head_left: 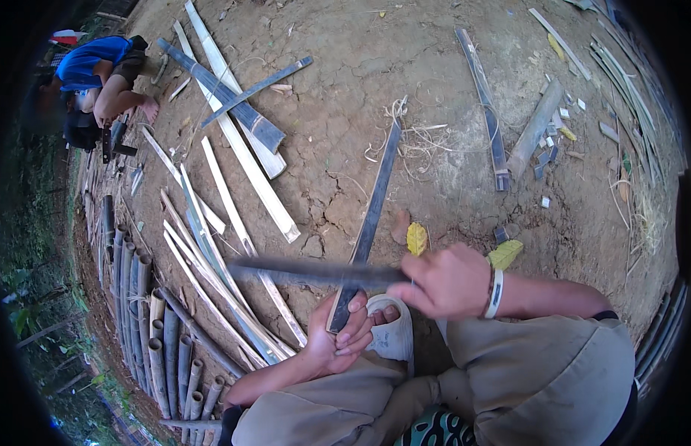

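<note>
My left hand (336,340) is closed round the near end of a dark bamboo strip (377,189), which slopes away from me with its far end on the ground among thin curled shavings (420,141). In my right hand (453,281) is a long dark knife (308,271), its blade pointing left and smeared by motion. The blade crosses the strip just beyond my left fingers; whether it touches or passes above, I cannot tell. My sandalled foot (392,342) is beside the strip's near end.
Pale split bamboo lengths (245,167) lie ahead on the left, near bundled bamboo poles (156,349). A co-worker in a blue shirt (92,63) crouches at the far left. Another dark strip (485,111), a split piece (535,130) and small offcuts (542,160) lie to the right.
</note>
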Available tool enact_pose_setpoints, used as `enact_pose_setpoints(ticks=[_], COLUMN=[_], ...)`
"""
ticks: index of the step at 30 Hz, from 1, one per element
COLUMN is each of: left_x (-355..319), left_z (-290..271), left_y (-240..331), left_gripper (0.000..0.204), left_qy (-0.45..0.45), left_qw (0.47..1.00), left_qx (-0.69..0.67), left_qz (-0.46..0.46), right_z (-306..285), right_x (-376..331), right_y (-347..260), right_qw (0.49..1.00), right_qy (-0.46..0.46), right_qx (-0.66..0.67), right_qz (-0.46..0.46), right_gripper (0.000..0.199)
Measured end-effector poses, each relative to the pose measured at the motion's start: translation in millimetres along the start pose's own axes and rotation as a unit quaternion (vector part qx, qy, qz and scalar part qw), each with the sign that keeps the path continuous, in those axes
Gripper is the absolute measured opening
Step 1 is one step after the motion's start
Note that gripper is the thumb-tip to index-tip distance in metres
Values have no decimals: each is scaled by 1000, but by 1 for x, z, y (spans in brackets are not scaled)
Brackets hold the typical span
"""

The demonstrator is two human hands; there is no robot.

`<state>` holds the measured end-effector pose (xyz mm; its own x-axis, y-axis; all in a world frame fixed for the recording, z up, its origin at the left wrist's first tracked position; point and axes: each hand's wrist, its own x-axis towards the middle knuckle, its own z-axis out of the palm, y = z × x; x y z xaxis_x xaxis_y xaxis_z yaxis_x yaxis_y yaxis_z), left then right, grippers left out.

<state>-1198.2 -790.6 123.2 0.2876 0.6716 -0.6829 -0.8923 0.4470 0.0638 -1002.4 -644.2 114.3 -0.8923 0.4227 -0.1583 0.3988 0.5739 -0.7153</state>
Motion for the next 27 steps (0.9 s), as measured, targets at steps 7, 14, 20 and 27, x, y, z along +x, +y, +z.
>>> enact_pose_setpoints(ticks=[7, 14, 20, 27], left_x=[4, 3, 3, -2], left_z=[-4, -6, -7, -7], left_y=[2, 7, 8, 11], left_gripper=[25, 20, 24, 35], left_qy=[-33, -66, -59, -44], left_qw=[999, 995, 996, 997], left_qx=[-24, -69, -65, -67], left_qz=[-14, -15, -22, -14], right_z=[-9, -13, -21, -20], right_x=[23, 14, 28, 37], right_y=[111, 63, 166, 164], right_qw=[980, 997, 965, 963], right_qy=[77, -5, 85, 71], right_qx=[-46, 0, -13, -21], right_qz=[178, 73, 249, 260], right_gripper=[59, 63, 65, 67])
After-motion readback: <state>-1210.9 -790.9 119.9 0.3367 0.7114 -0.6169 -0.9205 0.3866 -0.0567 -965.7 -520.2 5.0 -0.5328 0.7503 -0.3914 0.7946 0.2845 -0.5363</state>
